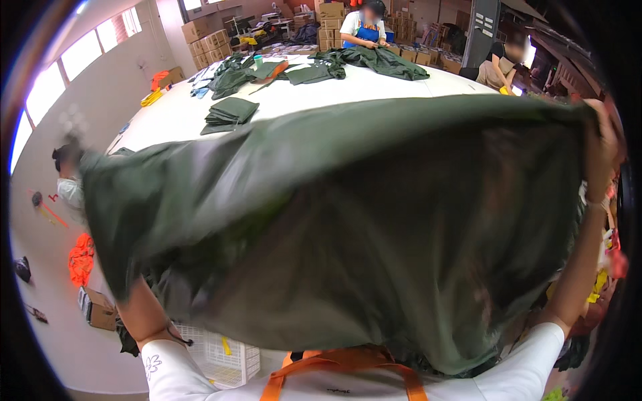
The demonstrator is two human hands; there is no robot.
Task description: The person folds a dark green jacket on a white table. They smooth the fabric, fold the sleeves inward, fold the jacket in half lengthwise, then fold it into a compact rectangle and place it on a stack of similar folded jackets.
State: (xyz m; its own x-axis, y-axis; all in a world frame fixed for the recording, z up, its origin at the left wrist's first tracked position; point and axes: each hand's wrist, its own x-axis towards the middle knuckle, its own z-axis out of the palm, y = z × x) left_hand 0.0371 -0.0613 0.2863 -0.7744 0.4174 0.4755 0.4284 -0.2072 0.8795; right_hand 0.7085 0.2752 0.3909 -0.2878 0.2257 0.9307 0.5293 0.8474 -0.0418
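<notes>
A large piece of dark green, slightly shiny fabric (374, 227) is spread wide in front of me and blurred by motion. Its upper right corner is gripped in my right hand (604, 137), raised at the far right with the fingers closed on the edge. On the other side my left forearm (142, 313) goes up behind the fabric, which hides that hand and its fingers. The lower part of the fabric hangs close to my chest, over an orange-strapped apron (348, 361). Beyond it, a folded dark green stack (231, 112) lies on the white table (170, 113).
Loose green garments (394, 65) lie at the table's far side, near a person in a blue apron (368, 33). Other people are at the right and left. A white plastic crate (234, 364) and a cardboard box (100, 311) stand low on the left.
</notes>
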